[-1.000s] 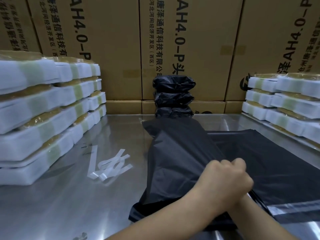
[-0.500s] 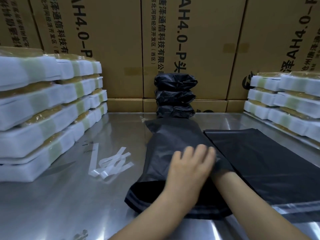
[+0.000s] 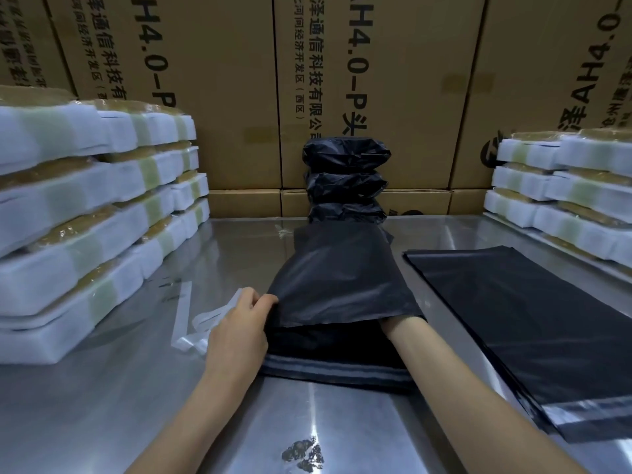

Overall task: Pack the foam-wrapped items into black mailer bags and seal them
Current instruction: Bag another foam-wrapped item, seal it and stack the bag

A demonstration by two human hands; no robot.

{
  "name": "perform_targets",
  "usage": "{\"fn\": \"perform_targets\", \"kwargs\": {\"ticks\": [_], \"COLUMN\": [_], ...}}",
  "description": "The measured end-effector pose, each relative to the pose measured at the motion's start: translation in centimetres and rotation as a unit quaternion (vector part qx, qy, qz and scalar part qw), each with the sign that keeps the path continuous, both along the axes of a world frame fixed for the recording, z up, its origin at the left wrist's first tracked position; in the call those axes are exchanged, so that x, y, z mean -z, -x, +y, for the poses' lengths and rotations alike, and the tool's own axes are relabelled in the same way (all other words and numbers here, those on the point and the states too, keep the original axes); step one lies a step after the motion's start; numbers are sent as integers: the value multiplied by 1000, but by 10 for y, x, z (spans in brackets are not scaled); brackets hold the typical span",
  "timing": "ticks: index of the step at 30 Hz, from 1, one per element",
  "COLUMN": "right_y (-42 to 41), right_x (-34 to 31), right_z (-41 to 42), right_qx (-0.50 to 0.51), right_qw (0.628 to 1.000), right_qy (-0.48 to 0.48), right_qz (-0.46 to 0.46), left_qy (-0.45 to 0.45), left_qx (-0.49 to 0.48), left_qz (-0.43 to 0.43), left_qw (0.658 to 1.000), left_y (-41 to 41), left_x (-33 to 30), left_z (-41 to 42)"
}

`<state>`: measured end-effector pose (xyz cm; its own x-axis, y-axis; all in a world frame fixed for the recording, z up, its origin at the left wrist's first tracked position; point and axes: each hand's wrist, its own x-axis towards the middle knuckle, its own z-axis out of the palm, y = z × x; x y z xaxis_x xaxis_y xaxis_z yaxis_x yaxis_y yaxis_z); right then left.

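A black mailer bag (image 3: 338, 275) lies lengthwise in the middle of the steel table, its mouth toward me. My left hand (image 3: 239, 333) pinches the upper lip of the mouth at its left corner and lifts it. My right forearm (image 3: 444, 364) runs into the opening; the right hand is hidden inside the bag. Foam-wrapped items with tape bands are stacked at the left (image 3: 85, 217) and at the right (image 3: 564, 200). Three filled black bags (image 3: 345, 179) are piled at the back centre.
A flat pile of empty black mailer bags (image 3: 530, 319) lies right of my right arm. Peeled white strips (image 3: 191, 330) lie just left of my left hand. Cardboard boxes (image 3: 222, 80) wall off the back of the steel table (image 3: 102, 405).
Both hands were together at the bag's mouth, then my left hand lay flat on the bag. Now it pinches the left lip and my right hand has gone inside.
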<state>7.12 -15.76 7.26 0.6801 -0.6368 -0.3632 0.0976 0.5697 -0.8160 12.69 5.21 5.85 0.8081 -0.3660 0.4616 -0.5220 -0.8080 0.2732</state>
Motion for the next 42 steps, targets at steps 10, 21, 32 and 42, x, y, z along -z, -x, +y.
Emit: {"fn": "perform_targets", "kwargs": {"ticks": [10,21,32,42], "right_y": [45,111,103,113], "right_x": [14,4,13,24], "right_z": [-10,-2,-35,-48], "right_qx": [-20,-41,16,45], "right_qw": [985,954,576,508], "right_qy": [130,278,737,788], "right_qz": [110,104,352,344], "left_qy": [-15,16,38,109], "left_qx": [69,137,165,61], "left_qz": [-15,-16,-46,101], "left_qw": [997,990,985,987], "left_y": [6,14,12,6], "left_x": [9,15,8,18], "left_z": [8,10,12,15]}}
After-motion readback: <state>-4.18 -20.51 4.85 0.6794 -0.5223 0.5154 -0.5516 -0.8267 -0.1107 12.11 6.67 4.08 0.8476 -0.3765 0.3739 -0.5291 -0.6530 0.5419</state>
